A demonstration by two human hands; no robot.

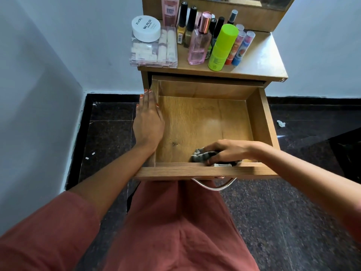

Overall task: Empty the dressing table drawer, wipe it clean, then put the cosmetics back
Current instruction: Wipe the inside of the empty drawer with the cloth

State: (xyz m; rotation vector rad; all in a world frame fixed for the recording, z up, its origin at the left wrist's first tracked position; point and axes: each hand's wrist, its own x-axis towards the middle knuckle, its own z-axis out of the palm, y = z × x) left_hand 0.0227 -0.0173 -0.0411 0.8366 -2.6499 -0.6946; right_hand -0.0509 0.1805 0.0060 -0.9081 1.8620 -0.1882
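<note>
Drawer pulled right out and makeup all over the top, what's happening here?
A person is cleaning the dressing table drawer. Their right hand holds a grey cloth down on the drawer floor near the front wall, while the left hand rests flat on the left side wall. The cosmetics stand on the tabletop: nail polish bottles, a pink perfume bottle, a green bottle and a white jar. None are back in yet.
</note>
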